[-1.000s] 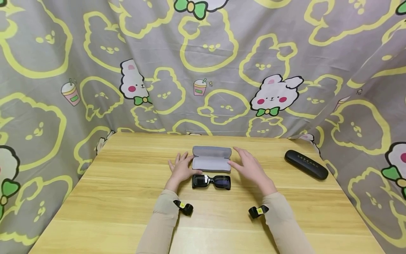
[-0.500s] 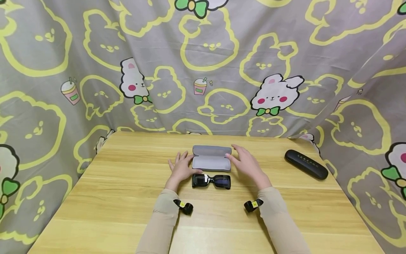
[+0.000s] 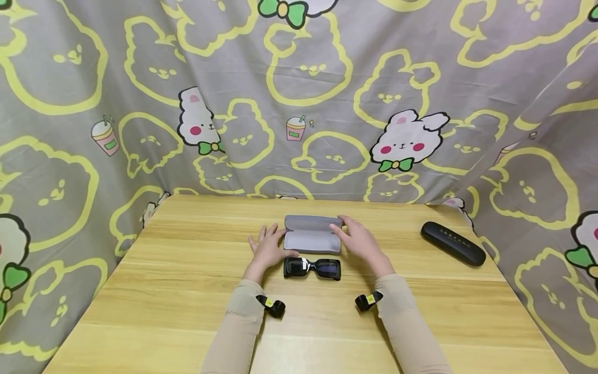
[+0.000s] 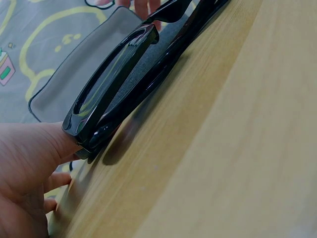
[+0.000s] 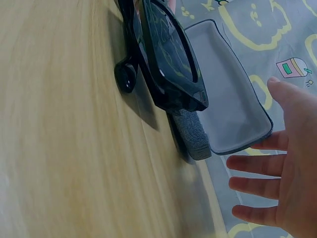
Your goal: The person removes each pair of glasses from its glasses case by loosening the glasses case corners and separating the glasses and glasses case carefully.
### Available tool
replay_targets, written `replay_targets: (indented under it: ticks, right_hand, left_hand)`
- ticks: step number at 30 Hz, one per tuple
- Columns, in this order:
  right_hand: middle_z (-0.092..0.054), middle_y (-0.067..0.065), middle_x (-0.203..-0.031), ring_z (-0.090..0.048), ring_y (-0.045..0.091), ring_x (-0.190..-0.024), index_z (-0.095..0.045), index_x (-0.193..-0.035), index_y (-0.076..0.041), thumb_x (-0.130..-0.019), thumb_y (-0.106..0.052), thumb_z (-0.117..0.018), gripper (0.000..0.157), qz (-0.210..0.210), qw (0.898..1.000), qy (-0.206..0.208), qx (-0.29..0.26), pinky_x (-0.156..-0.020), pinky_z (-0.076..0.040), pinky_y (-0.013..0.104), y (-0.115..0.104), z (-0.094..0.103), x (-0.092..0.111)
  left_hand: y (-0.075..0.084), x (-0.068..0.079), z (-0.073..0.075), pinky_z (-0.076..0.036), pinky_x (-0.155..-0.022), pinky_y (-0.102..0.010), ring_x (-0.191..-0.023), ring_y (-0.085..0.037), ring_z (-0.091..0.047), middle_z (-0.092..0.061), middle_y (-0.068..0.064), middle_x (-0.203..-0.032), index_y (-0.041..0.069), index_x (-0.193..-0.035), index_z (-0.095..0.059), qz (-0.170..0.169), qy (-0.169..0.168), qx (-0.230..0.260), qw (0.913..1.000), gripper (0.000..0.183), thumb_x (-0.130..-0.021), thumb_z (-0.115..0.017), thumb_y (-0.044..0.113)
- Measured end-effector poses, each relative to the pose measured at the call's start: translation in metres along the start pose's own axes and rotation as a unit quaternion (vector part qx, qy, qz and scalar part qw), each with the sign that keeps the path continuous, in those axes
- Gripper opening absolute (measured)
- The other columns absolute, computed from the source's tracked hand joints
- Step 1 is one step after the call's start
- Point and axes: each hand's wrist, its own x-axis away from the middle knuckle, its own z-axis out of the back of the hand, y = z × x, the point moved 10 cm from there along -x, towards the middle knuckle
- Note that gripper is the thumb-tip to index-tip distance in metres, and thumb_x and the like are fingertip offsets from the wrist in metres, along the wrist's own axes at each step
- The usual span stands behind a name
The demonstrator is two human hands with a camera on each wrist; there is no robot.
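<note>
I can't read the tiny gold lettering (image 3: 455,239) on the black case (image 3: 452,245) at right, both sleeves (image 3: 237,327) run off the bottom edge, and the left wrist view's top edge cuts off the sunglasses (image 4: 124,74).

A wooden table (image 3: 163,291) bears sunglasses (image 3: 312,268), an open grey case (image 3: 310,241) and a black case (image 3: 453,244).

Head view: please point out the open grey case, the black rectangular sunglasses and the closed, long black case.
Open grey case (image 3: 312,240), head view: inside of nearer half.
Black rectangular sunglasses (image 3: 312,266), head view: bridge between lenses.
Closed, long black case (image 3: 453,244), head view: top surface.
</note>
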Motion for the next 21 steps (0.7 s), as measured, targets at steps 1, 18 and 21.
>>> replay_targets:
  ticks: [1, 18, 21]
  right_hand:
    - [-0.054, 0.019, -0.142, -0.053, 0.040, -0.128, -0.039, -0.149, -0.009, -0.095, -0.069, -0.031, 0.081, 0.000, 1.000, -0.002, -0.001, -0.106, -0.041, 0.057, 0.000, -0.001, 0.000]
    - [-0.052, 0.020, -0.143, -0.047, 0.043, -0.133, -0.046, -0.144, -0.004, -0.104, -0.052, -0.021, 0.067, -0.033, 0.998, 0.011, -0.043, -0.113, -0.036, 0.054, 0.007, -0.003, -0.010]
    - [-0.050, 0.020, -0.144, -0.046, 0.042, -0.134, -0.045, -0.144, -0.003, -0.105, -0.048, -0.024, 0.063, -0.036, 0.998, 0.008, -0.053, -0.114, -0.035, 0.053, 0.008, -0.006, -0.011]
  left_hand:
    - [0.000, 0.000, 0.000, 0.012, -0.111, -0.073, -0.151, -0.041, -0.008, -0.030, -0.011, -0.160, 0.020, -0.142, -0.051, 0.001, -0.001, 0.000, 1.0000, 0.085, -0.070, -0.081, 0.054]
    - [-0.001, -0.002, 0.000, 0.012, -0.112, -0.072, -0.151, -0.039, -0.008, -0.029, -0.009, -0.160, 0.021, -0.143, -0.050, 0.006, -0.001, -0.011, 0.9999, 0.085, -0.071, -0.080, 0.054]
    - [-0.001, -0.001, 0.000, 0.011, -0.112, -0.072, -0.151, -0.039, -0.009, -0.030, -0.009, -0.160, 0.021, -0.143, -0.050, 0.005, -0.001, -0.012, 0.9999, 0.085, -0.071, -0.080, 0.054]
